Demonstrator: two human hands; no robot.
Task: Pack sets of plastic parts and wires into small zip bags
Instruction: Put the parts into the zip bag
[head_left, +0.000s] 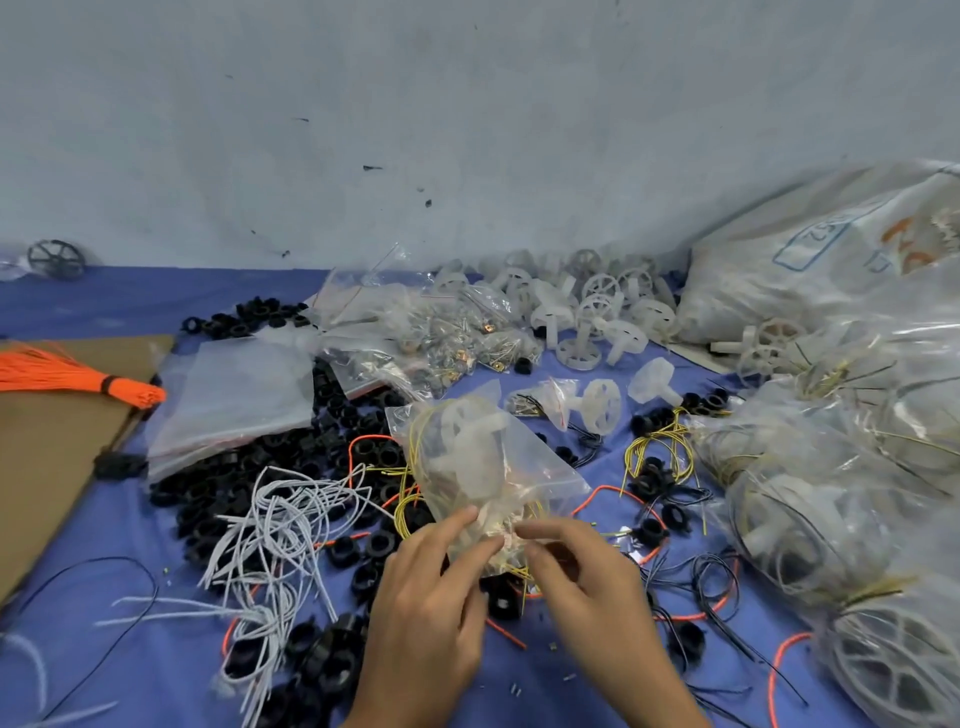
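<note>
1. Over the blue cloth (124, 670), at the near middle, a zip bag (524, 462) is held up off the clutter, its far end tilted away from the person.
2. Left hand (431, 587) pinches the bag's near edge between thumb and fingertips.
3. Right hand (582, 582) pinches the same edge just beside it, fingers curled; the two hands almost touch.
4. Inside the bag show a white wheel (467, 436) and yellow wires (415, 441).
5. Black rings (332, 431) lie heaped under and left of the bag, with loose white wires (275, 525) across them.
6. A stack of flat bags (234, 400) rests on the rings, further left.
7. An orange bundle (67, 374) lies on cardboard (47, 467) at the left edge.
8. More white wheels (597, 306) are piled by the wall (415, 104), beyond the bag.
9. Filled bags (831, 499) crowd the right side, with a big sack (810, 249) behind them.
10. Orange and black wire strands lie scattered on the cloth near the right hand.
</note>
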